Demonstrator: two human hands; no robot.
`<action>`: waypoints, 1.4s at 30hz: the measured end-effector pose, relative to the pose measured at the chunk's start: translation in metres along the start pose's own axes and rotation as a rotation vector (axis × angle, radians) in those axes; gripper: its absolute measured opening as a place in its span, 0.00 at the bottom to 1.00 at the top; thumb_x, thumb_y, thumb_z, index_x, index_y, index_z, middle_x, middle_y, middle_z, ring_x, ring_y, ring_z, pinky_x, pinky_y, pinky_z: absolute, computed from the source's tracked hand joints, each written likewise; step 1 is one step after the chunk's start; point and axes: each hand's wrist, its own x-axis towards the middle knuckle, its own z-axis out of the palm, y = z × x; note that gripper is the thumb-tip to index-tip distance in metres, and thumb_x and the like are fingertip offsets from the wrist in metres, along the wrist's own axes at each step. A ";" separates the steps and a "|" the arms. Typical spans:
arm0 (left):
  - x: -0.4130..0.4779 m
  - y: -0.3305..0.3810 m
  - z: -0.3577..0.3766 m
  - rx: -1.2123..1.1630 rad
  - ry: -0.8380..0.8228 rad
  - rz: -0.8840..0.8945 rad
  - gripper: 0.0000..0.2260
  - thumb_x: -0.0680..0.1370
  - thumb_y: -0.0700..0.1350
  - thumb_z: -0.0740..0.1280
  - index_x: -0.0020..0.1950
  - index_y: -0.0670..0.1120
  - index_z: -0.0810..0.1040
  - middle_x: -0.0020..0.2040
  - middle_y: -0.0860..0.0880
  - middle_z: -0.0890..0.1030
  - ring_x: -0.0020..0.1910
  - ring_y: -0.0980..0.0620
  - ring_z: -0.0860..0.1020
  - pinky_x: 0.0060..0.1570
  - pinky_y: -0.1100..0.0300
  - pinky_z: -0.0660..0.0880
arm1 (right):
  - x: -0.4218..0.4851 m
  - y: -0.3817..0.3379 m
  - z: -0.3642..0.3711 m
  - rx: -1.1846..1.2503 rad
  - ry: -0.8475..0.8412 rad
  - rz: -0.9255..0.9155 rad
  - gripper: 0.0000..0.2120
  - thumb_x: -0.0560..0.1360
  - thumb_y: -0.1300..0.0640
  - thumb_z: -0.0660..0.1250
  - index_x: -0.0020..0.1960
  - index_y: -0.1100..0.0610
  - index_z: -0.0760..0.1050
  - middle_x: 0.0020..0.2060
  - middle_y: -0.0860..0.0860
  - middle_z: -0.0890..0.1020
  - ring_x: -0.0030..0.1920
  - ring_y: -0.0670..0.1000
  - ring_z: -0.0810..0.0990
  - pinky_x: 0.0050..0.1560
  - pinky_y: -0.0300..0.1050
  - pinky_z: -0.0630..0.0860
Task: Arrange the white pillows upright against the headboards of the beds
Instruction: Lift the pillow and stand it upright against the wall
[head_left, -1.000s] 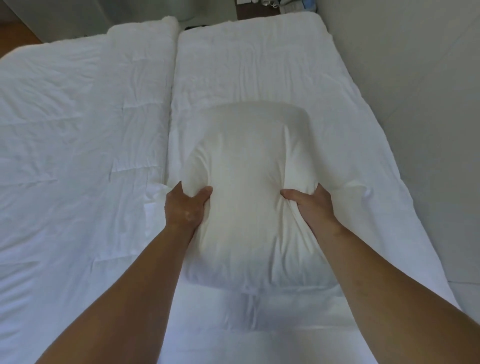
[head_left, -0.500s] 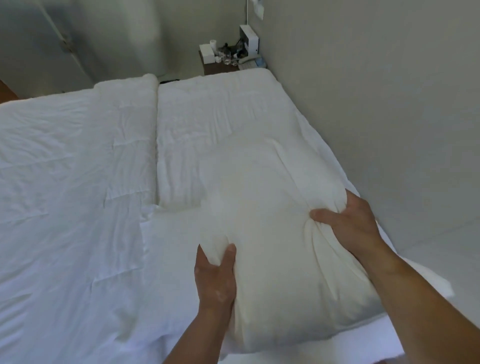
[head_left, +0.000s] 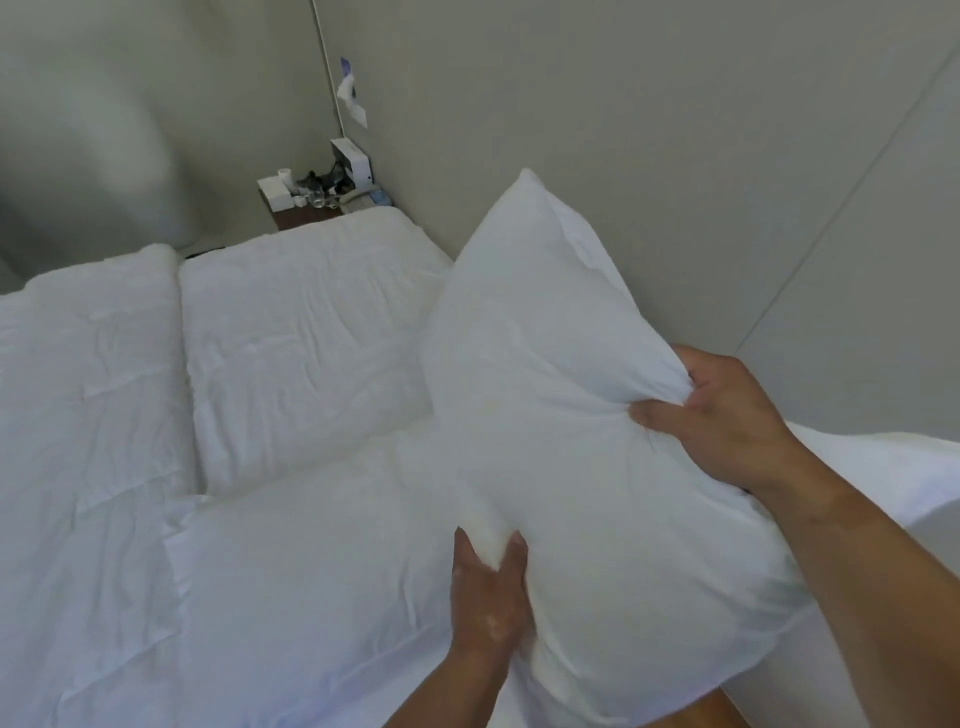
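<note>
I hold one white pillow (head_left: 561, 415) raised off the right bed (head_left: 311, 332), tilted with a corner pointing up toward the grey wall panel (head_left: 675, 182). My left hand (head_left: 488, 587) pinches the pillow's lower left edge. My right hand (head_left: 727, 415) bunches the fabric on its right side. The pillow's lower end hangs over the bed's near right edge. No second pillow shows in this view.
A second bed (head_left: 88, 415) with a white duvet lies pushed against the right bed on its left. A small dark nightstand (head_left: 306, 208) with white boxes and clutter stands in the far corner. More white bedding (head_left: 893, 478) lies at the right.
The pillow rose from lying flat on the right bed and swung right toward the wall, both hands keeping their grip. My view turned right and up.
</note>
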 end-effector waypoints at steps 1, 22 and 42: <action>-0.002 0.001 0.012 0.017 -0.019 -0.001 0.32 0.75 0.57 0.71 0.76 0.47 0.68 0.68 0.48 0.79 0.68 0.45 0.77 0.69 0.45 0.73 | -0.001 0.000 -0.011 -0.027 0.003 -0.018 0.23 0.70 0.70 0.76 0.46 0.41 0.79 0.35 0.26 0.82 0.37 0.28 0.80 0.39 0.23 0.71; 0.019 -0.008 0.233 -0.161 -0.173 -0.245 0.16 0.76 0.49 0.75 0.62 0.52 0.78 0.56 0.52 0.86 0.56 0.50 0.83 0.54 0.52 0.81 | 0.043 0.150 -0.127 -0.418 -0.127 -0.266 0.09 0.69 0.64 0.73 0.45 0.52 0.80 0.38 0.44 0.72 0.37 0.44 0.73 0.38 0.41 0.70; 0.189 0.023 0.220 0.543 -0.348 -0.201 0.36 0.74 0.41 0.75 0.79 0.45 0.61 0.71 0.42 0.74 0.69 0.40 0.76 0.64 0.46 0.76 | 0.050 0.307 -0.099 -0.691 -0.110 0.174 0.19 0.72 0.55 0.74 0.62 0.53 0.80 0.46 0.51 0.77 0.48 0.58 0.78 0.49 0.52 0.74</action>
